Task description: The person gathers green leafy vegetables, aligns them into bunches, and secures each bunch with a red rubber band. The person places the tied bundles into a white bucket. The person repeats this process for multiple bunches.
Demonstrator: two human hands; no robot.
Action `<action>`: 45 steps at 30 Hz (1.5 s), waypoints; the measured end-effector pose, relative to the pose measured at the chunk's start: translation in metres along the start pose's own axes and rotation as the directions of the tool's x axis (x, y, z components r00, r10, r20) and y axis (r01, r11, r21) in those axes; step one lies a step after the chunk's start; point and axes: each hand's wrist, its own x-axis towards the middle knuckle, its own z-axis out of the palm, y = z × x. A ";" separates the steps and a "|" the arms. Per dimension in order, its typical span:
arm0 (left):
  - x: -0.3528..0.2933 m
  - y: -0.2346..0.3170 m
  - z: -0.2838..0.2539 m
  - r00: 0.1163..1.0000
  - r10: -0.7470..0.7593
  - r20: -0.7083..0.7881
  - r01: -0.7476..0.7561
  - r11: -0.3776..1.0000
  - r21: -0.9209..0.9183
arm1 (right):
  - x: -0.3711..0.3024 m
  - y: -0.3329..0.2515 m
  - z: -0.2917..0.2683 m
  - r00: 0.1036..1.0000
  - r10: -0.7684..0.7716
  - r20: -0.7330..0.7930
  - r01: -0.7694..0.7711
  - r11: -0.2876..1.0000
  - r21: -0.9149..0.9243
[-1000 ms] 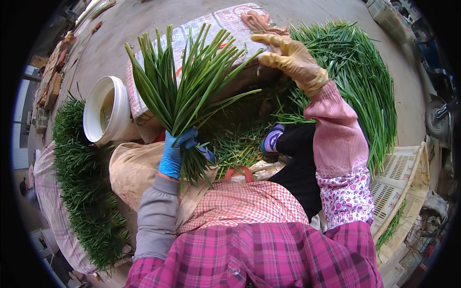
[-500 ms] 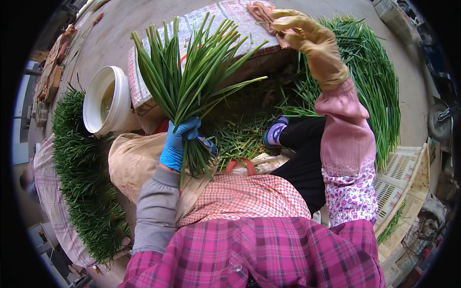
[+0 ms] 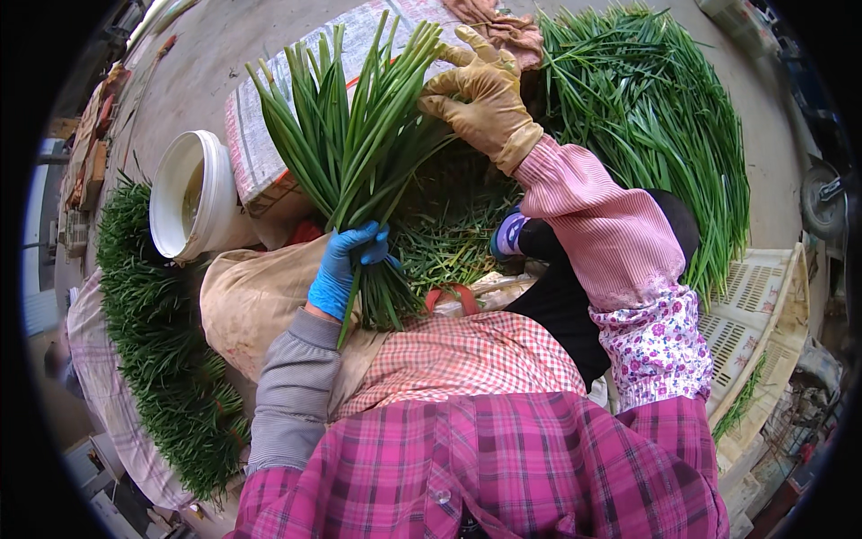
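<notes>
My left hand (image 3: 347,260), in a blue glove, is wrapped round a bunch of garlic chives (image 3: 364,153) above my lap. Pale stalk ends fan out upward and thin green leaf tips hang below the fist. My right hand (image 3: 476,101), in a yellowish glove, is at the bunch's upper right side. Its thumb and forefinger close on the outer stalks, while other fingers are partly raised; the exact contact is partly hidden by the glove.
A large heap of garlic chives (image 3: 651,126) lies at the right. A white bucket (image 3: 215,202) stands left, beside a row of chive bunches (image 3: 148,332). A sack-covered block (image 3: 256,117) and a pinkish cloth (image 3: 507,34) are ahead. Loose trimmings (image 3: 458,238) lie between my legs.
My right hand has moved left and down from near the cloth to the bunch's right side. Stray stalks that stuck out there no longer show. My left hand keeps its grip, shifting slightly.
</notes>
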 end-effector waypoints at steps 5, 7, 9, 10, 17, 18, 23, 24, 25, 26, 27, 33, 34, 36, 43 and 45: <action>0.003 0.003 -0.022 0.987 0.003 0.162 0.005 0.999 -0.046 | 0.015 -0.007 -0.046 0.936 -0.062 0.346 -0.266 0.519 0.812; 0.000 0.007 -0.019 0.992 0.001 0.128 0.013 0.994 -0.105 | 0.025 -0.006 -0.064 0.930 -0.283 0.236 -0.143 0.315 0.938; 0.005 0.007 -0.018 0.988 0.000 0.152 0.019 0.992 -0.122 | 0.026 -0.018 -0.090 0.916 -0.355 0.189 -0.142 0.154 0.978; 0.004 0.007 -0.017 0.990 0.005 0.140 0.011 0.994 -0.109 | 0.027 -0.031 -0.086 0.958 -0.224 0.182 -0.037 0.532 0.846; 0.002 -0.003 -0.010 0.999 -0.011 0.048 0.012 1.000 -0.017 | 0.006 -0.038 -0.006 0.986 -0.166 0.033 0.163 0.876 -0.453; 0.000 -0.002 0.001 1.000 0.023 0.011 -0.023 1.000 0.019 | 0.005 -0.035 -0.003 0.991 -0.118 0.055 0.130 0.879 -0.459; -0.003 0.000 0.010 0.998 0.065 -0.009 -0.063 0.987 0.148 | 0.005 -0.028 -0.003 0.998 -0.046 -0.032 0.042 0.992 -0.122; -0.004 0.001 0.012 0.995 0.091 -0.036 -0.085 0.986 0.146 | 0.004 -0.033 -0.002 0.995 -0.051 -0.080 0.051 0.999 -0.013; -0.005 0.002 0.015 0.991 0.118 -0.064 -0.108 0.984 0.143 | 0.002 -0.031 -0.006 0.995 0.001 0.104 -0.020 0.984 0.175; -0.008 0.005 0.015 0.984 0.148 -0.099 -0.134 0.981 0.141 | -0.002 -0.047 -0.010 0.985 -0.153 0.085 0.153 0.988 0.005; -0.007 0.007 0.008 0.988 0.127 -0.083 -0.119 0.988 0.099 | -0.009 -0.069 -0.017 0.948 -0.306 0.090 0.317 0.934 -0.166; -0.006 0.018 -0.015 0.979 0.196 -0.058 -0.198 0.980 -0.031 | -0.037 -0.104 -0.061 0.565 -0.666 0.487 -0.338 0.351 0.873; -0.007 0.019 -0.015 0.981 0.193 -0.034 -0.194 0.979 -0.054 | -0.035 -0.097 -0.060 0.493 -0.798 0.346 -0.362 0.173 0.916; -0.008 0.017 -0.018 0.982 0.190 0.011 -0.190 0.980 -0.058 | -0.044 -0.082 -0.064 0.651 -0.319 0.689 -0.265 0.755 0.600; -0.010 0.012 -0.001 0.977 0.212 0.024 -0.213 0.977 0.022 | -0.028 -0.064 -0.037 0.868 0.467 0.168 -0.494 0.780 0.385; -0.014 0.015 0.001 0.970 0.244 0.011 -0.244 0.965 0.101 | -0.028 -0.077 -0.037 0.940 0.341 0.031 -0.340 0.918 0.207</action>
